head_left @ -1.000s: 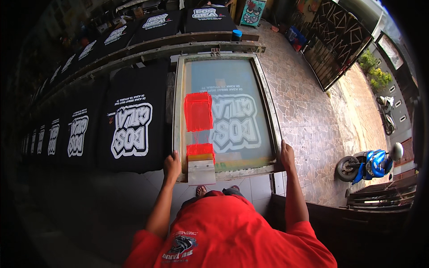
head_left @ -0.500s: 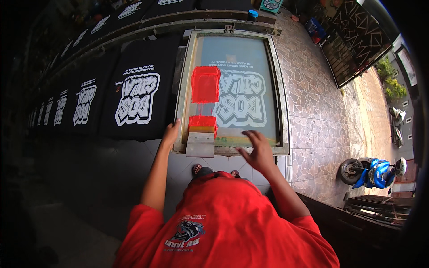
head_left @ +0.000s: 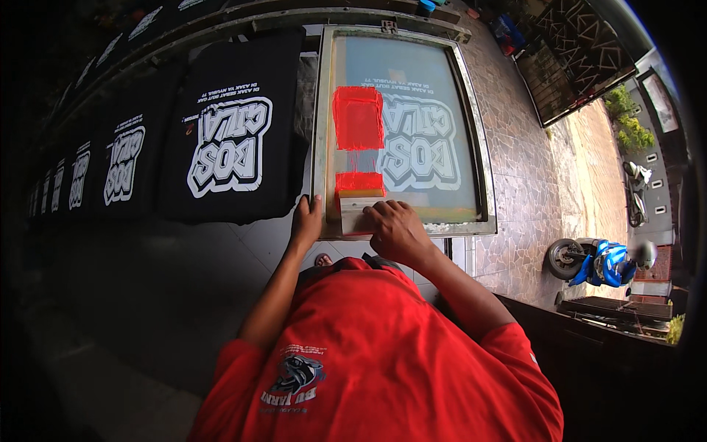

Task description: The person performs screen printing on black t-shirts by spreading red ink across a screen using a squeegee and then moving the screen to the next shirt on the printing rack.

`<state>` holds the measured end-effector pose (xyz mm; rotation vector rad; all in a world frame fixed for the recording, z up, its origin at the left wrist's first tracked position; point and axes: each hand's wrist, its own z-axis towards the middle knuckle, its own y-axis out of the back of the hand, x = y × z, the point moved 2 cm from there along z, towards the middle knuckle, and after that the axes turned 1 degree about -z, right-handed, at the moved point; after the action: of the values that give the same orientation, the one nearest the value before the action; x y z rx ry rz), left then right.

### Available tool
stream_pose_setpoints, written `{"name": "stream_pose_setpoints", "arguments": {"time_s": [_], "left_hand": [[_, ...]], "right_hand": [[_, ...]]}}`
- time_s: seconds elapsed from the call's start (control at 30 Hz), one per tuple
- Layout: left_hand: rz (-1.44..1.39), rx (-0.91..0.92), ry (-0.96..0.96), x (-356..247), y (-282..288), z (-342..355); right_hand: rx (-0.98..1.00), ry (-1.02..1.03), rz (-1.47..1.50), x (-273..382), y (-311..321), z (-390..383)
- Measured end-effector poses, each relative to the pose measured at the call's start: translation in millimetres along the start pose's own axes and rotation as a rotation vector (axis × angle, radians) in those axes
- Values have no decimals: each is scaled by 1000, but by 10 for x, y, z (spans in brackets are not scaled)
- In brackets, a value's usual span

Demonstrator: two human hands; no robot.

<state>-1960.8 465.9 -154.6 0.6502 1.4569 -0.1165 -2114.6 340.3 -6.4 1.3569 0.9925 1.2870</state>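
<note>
Black shirt (head_left: 233, 125), one of a row, pale print, flat, just left of the frame. Left hand (head_left: 306, 219): grip closed about the lower-left edge of the screen frame (head_left: 323, 110). Squeegee (head_left: 355, 212): inside the frame's lower-left corner, blade running left-right below the red ink (head_left: 359, 118), handle plate toward the person, over the near rail. Right hand (head_left: 398, 227): fingers on the squeegee's right side, directly beside it; thumb hidden, cannot tell whether this grip is closed. Rightward, ink-free mesh (head_left: 458, 110) reaches the right rail; tiled floor (head_left: 515, 177) beyond.
</note>
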Motion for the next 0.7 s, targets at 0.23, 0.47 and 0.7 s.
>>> {"name": "stream_pose_setpoints", "arguments": {"time_s": [0.23, 0.47, 0.7], "left_hand": [[-99, 106, 42, 71, -15, 51], [-72, 126, 68, 8, 13, 49], [-8, 119, 76, -42, 13, 42]], "right_hand": [[32, -120, -64, -220, 94, 550], [-143, -66, -81, -170, 5, 570], [-76, -127, -48, 56, -68, 209]]}}
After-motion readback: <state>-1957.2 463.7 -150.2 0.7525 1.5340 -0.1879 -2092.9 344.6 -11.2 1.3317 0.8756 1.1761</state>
